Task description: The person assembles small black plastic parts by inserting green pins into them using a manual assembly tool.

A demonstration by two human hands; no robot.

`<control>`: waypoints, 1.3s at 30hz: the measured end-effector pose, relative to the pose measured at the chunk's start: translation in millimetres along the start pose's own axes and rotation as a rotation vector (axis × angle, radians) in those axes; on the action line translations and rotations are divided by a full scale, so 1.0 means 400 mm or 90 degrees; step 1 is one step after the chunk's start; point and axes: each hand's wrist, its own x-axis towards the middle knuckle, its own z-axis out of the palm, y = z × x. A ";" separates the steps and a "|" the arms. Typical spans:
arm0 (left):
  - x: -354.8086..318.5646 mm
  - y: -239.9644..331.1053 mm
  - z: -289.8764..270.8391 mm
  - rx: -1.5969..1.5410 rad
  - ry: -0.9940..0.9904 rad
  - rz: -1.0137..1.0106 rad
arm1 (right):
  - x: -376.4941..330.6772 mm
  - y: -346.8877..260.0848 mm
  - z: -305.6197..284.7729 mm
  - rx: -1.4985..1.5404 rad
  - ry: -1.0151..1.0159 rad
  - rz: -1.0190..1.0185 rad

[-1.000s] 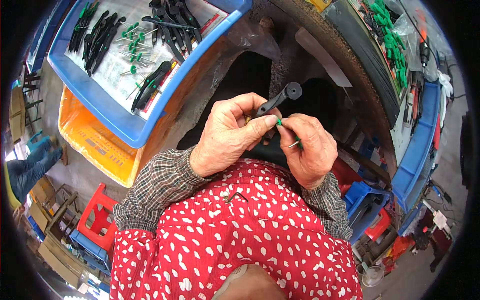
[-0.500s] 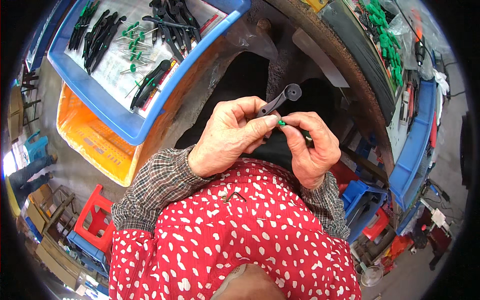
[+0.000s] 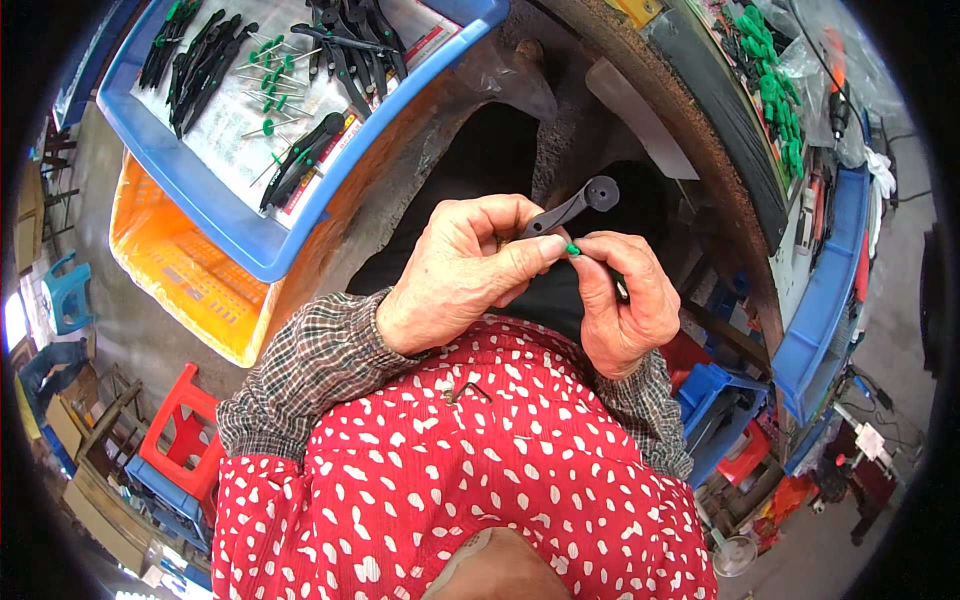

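Left hand [image 3: 450, 268]: gripping black round-ended part [image 3: 570, 209], right of blue tray [image 3: 345, 165]
Right hand [image 3: 632, 300]: pinching green piece [image 3: 573, 250], farther right
Orange crate [image 3: 190, 285]: under blue tray

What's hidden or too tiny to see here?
In the head view:
Black part: one end, behind the left hand.
Green piece: too small to tell its shape.
Right hand: its palm, hidden by its own curl.
Blue tray: far side, cut off at the picture's top.

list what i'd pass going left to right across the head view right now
Turquoise stool, orange crate, left hand, small green piece, right hand, pile of green parts.
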 end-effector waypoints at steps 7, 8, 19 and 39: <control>0.003 -0.001 -0.001 0.000 -0.005 -0.004 | 0.002 -0.001 -0.013 -0.099 -0.038 -0.060; 0.004 -0.002 -0.001 0.005 -0.005 0.000 | 0.003 -0.002 -0.014 -0.104 -0.045 -0.069; 0.010 -0.004 -0.003 -0.024 -0.014 -0.006 | 0.009 -0.009 -0.021 -0.120 -0.057 -0.069; 0.007 0.001 -0.008 -0.002 0.000 -0.007 | 0.012 -0.003 -0.008 -0.068 -0.055 -0.057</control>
